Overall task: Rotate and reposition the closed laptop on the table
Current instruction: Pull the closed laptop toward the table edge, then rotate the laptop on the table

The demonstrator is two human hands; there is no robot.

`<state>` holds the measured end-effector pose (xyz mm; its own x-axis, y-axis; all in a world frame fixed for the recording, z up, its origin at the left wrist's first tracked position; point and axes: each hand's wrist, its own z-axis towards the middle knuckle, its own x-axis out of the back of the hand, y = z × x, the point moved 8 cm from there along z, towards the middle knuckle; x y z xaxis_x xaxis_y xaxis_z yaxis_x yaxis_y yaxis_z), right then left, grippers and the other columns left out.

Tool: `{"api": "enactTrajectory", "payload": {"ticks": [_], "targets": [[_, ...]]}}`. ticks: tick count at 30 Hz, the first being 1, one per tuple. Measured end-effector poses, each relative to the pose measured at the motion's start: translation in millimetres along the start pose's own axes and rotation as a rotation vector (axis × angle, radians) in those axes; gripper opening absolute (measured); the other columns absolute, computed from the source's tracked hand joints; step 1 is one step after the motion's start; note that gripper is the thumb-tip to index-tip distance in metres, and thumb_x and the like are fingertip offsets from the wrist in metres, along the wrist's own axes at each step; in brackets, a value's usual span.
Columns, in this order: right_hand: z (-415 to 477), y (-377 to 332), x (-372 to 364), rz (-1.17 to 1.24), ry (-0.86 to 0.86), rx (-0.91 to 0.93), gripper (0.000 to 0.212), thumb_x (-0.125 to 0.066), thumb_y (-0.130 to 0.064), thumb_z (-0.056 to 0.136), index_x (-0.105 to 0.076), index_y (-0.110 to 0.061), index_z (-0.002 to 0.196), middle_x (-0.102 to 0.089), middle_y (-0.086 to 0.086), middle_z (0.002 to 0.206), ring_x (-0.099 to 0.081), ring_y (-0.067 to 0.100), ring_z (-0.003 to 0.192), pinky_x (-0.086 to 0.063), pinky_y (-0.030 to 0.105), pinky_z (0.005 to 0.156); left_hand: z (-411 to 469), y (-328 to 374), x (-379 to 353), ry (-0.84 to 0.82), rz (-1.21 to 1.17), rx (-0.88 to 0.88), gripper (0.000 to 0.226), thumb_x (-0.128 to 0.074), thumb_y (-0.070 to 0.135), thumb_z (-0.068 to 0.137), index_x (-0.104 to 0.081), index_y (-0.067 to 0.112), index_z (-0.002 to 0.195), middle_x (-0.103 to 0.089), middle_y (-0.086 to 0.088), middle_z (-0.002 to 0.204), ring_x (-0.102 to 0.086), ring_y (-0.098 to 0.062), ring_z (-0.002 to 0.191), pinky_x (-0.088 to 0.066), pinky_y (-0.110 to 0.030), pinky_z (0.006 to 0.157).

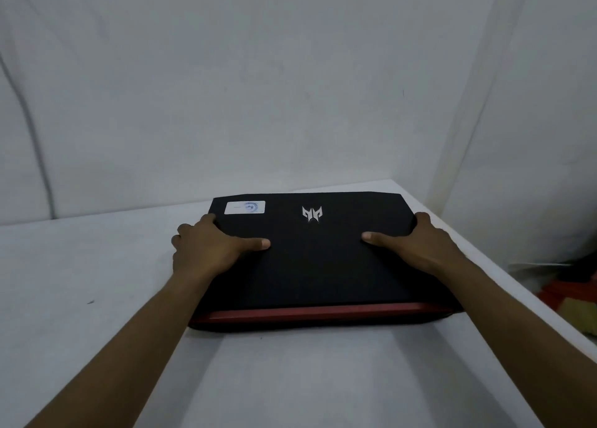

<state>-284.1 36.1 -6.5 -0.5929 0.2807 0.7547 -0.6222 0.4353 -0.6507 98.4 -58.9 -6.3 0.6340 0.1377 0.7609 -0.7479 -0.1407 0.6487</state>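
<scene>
A closed black laptop lies flat on the white table, near the table's far right corner. Its lid carries a silver logo and a white sticker at the far left corner, and a red strip runs along its near edge. My left hand grips the laptop's left side, thumb flat on the lid and fingers wrapped over the edge. On the right side, my right hand holds it the same way. The fingertips of both hands are hidden under the edges.
White walls stand close behind the table and to the right. The table's right edge runs diagonally beside the laptop. Beyond that edge, lower down, lie red and dark objects. Bare tabletop spreads to the left and in front.
</scene>
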Motion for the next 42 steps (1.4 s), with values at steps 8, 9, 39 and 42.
{"api": "enactTrajectory", "payload": {"ticks": [8,9,39,42], "targets": [[-82.9,-36.1,-39.2,0.02,-0.102,0.091,0.127,-0.067,-0.096,0.04,-0.037,-0.021,0.138,-0.058,0.002,0.126,-0.061,0.027,0.105,-0.055,0.045,0.086,-52.8,-73.1,79.7,0.053,0.015,0.035,0.126,-0.075,0.084,0.026,-0.054,0.024,0.136,-0.051,-0.014,0.131,-0.041,-0.036,0.128,-0.044,-0.05,0.099],[-91.4,-41.1,-46.9,0.016,-0.117,0.098,0.126,-0.067,-0.096,0.04,-0.036,-0.022,0.137,-0.058,0.001,0.122,-0.061,0.027,0.104,-0.055,0.045,0.085,-58.8,-83.3,88.4,0.063,0.018,0.042,0.126,-0.075,0.084,0.027,-0.054,0.024,0.136,-0.05,-0.014,0.13,-0.041,-0.036,0.128,-0.043,-0.05,0.098],[-183.7,-97.3,-118.3,-0.536,0.03,0.34,0.111,-0.021,-0.111,0.043,-0.046,-0.022,0.104,-0.044,-0.007,0.073,-0.05,0.024,0.073,-0.038,0.037,0.063,-137.2,-210.9,156.9,0.114,0.05,0.112,0.108,-0.073,0.082,0.048,-0.052,0.027,0.138,-0.052,-0.011,0.138,-0.042,-0.035,0.133,-0.041,-0.047,0.099],[-172.9,-105.2,-115.7,-0.611,0.114,0.41,0.106,-0.016,-0.11,0.047,-0.051,-0.022,0.094,-0.049,-0.004,0.074,-0.051,0.025,0.074,-0.036,0.037,0.062,-148.2,-207.3,155.1,0.136,0.128,0.056,0.09,-0.068,0.077,0.064,-0.053,0.027,0.137,-0.05,-0.009,0.144,-0.041,-0.034,0.133,-0.039,-0.048,0.1]]}}
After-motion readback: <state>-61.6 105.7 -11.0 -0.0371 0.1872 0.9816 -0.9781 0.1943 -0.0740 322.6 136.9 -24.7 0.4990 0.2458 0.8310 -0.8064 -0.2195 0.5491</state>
